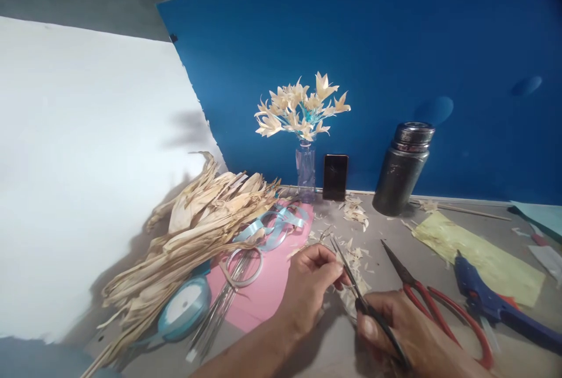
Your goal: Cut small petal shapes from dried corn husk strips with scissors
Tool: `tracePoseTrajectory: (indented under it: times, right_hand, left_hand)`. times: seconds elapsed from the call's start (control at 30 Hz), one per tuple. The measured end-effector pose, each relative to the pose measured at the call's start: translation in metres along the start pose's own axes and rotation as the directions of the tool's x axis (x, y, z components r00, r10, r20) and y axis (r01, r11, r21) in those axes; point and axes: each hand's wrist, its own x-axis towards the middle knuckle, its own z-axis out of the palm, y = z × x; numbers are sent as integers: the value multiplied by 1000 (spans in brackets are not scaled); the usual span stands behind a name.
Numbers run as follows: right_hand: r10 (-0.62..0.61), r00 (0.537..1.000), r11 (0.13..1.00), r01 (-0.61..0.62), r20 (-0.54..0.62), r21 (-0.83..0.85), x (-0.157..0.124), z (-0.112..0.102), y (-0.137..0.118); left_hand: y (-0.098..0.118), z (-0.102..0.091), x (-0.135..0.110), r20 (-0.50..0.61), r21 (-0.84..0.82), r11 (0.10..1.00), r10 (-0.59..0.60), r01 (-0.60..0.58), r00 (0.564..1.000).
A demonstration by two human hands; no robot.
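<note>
My right hand (390, 331) is wrapped round the black handles of a pair of scissors (351, 275), whose thin blades point up and to the left. Just left of the blades, my left hand (309, 278) is closed in a pinch. What its fingers hold is hidden or too small to make out. Pale husk scraps (357, 258) lie scattered under and beyond both hands. To the right of my right hand lie red-handled scissors (430, 296) with dark blades.
Dried corn husks (202, 226), blue ribbon (184, 308) and thin wires (228, 290) lie left, partly over pink paper (259, 302). Husk flowers (302, 106) stand in a clear vase (305, 170), beside a phone (335, 176) and a dark flask (401, 170). A blue glue gun (487, 296) lies right.
</note>
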Motion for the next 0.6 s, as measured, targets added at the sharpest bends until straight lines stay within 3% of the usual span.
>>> tracePoseTrajectory:
  times: [0.33,0.6]
  right_hand:
    - [10,1000,997,-12,28,80,-2,2,3]
    - [97,995,983,-100,26,155,-1,5,7]
  left_hand:
    - [-1,0,0,23,-63,998,9,-8,1000]
    - [-1,-1,-2,31,-69,998,6,-4,999]
